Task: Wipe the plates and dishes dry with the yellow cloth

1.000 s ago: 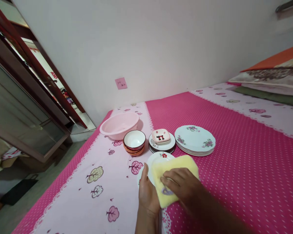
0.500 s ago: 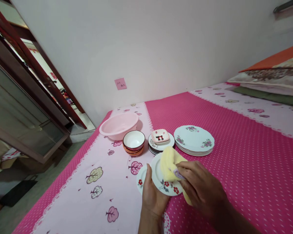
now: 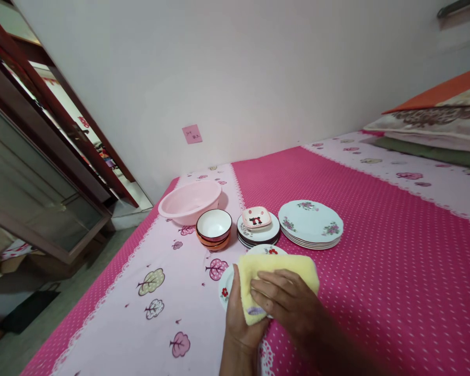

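Observation:
My left hand [image 3: 241,318] holds a white plate with red flowers [image 3: 269,249] from below and the left, thumb up at its edge. Most of that plate is hidden by a yellow cloth [image 3: 301,269], spread over it. My right hand [image 3: 284,297] presses the cloth onto the plate, fingers laid across the fabric. Another flowered plate [image 3: 224,287] lies on the bedspread, partly behind my left hand. Just beyond are a stack of dark-rimmed plates [image 3: 264,234] with a small pink dish [image 3: 256,218] on top, and stacked bowls [image 3: 214,225].
A pink basin [image 3: 190,201] stands behind the bowls, near the wall. Large flowered plates [image 3: 311,222] are stacked on the right. Pillows [image 3: 438,122] lie at the far right of the bedspread [image 3: 149,334]. The bed's left edge drops to the floor.
The yellow cloth, bunched in my right hand before, now lies spread over the plate. My right hand has moved left and flattened on it. The held plate has turned, its red flowers now at the far edge.

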The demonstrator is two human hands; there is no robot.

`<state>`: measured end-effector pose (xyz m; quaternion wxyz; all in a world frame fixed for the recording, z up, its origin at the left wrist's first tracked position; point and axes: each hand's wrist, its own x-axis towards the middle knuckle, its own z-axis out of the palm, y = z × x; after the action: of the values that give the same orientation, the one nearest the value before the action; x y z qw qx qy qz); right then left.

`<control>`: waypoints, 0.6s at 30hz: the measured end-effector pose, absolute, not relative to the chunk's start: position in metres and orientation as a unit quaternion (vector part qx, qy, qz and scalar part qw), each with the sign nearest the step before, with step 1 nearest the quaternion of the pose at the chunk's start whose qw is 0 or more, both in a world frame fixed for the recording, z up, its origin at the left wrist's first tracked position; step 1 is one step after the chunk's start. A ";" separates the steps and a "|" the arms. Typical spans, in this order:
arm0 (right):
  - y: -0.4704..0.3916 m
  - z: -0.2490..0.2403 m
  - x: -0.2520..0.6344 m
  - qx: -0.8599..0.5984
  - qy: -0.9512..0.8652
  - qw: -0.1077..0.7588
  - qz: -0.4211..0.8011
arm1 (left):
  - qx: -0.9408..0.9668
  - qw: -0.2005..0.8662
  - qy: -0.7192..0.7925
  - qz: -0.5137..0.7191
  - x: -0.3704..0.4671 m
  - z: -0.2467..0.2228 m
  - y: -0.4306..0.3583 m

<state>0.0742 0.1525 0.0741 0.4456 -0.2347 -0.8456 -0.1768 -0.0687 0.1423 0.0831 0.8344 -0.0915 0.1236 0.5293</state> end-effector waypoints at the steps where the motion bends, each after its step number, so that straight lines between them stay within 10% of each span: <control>1: 0.154 0.075 0.077 -0.228 -0.853 0.431 -0.187 | -0.101 0.832 0.124 0.531 -0.067 0.083 0.142; 18: 0.158 0.070 0.099 -0.401 -0.825 0.379 -0.121 | 0.139 0.759 0.146 0.619 -0.064 0.070 0.150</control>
<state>0.0991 0.1576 0.0699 0.3792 -0.4005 -0.8254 -0.1205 -0.0641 0.1501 0.0698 0.7590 0.1393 0.1455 0.6191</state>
